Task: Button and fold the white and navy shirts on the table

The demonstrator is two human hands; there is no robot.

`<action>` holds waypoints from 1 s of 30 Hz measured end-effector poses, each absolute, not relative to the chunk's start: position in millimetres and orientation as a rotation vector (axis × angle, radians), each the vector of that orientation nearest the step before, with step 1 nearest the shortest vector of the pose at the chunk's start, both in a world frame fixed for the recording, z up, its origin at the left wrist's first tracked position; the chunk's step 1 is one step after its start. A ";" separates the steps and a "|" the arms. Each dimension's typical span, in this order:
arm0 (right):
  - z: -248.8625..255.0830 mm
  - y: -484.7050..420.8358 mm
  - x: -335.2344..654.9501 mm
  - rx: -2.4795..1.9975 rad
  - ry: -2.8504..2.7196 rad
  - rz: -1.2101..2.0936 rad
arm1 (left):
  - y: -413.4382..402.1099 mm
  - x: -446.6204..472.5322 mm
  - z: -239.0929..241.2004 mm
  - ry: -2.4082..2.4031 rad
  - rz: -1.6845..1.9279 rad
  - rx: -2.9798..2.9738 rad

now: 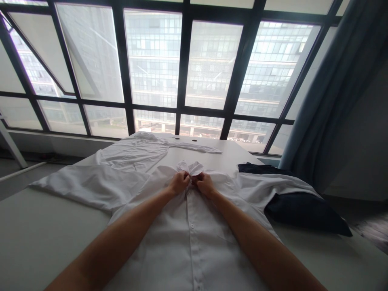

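A white button-up shirt (169,238) lies spread front side up on the table, its collar away from me and its sleeves out to both sides. My left hand (179,182) pinches the shirt's front just below the left half of the collar (182,165). Close beside it, my right hand (204,184) is closed on the other side of the same spot, under the right collar half. Whatever lies between the fingertips is too small to make out. Below my hands, small buttons run down the placket (192,226).
Another white garment (133,151) lies crumpled at the table's far left. Dark navy cloth (306,214) rests on the right, partly under the shirt's sleeve. The white table (27,234) reaches toward a black-framed window; a blue-grey curtain (327,93) hangs at the right.
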State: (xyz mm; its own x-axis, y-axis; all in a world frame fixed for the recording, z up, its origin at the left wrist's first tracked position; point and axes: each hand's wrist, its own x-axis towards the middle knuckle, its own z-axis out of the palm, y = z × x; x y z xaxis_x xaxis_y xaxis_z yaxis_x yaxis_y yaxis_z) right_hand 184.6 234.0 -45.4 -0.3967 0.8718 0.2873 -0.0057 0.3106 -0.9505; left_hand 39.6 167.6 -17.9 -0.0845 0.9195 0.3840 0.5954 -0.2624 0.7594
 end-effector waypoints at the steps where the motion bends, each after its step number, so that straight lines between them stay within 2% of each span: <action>1: -45.3 234.4 184.8 -0.788 -1.677 1.218 | 168.7 39.5 -18.2 1.632 1.294 1.823; 11: -38.7 241.3 186.3 -0.667 -1.761 1.203 | 169.6 38.6 -13.1 1.243 1.216 1.379; 17: -35.1 244.0 186.5 -0.677 -1.810 1.152 | 167.3 33.9 -12.7 1.115 1.206 1.303; 30: -29.6 229.1 191.4 -0.781 -2.021 0.716 | 170.4 32.8 -15.3 1.226 1.157 1.430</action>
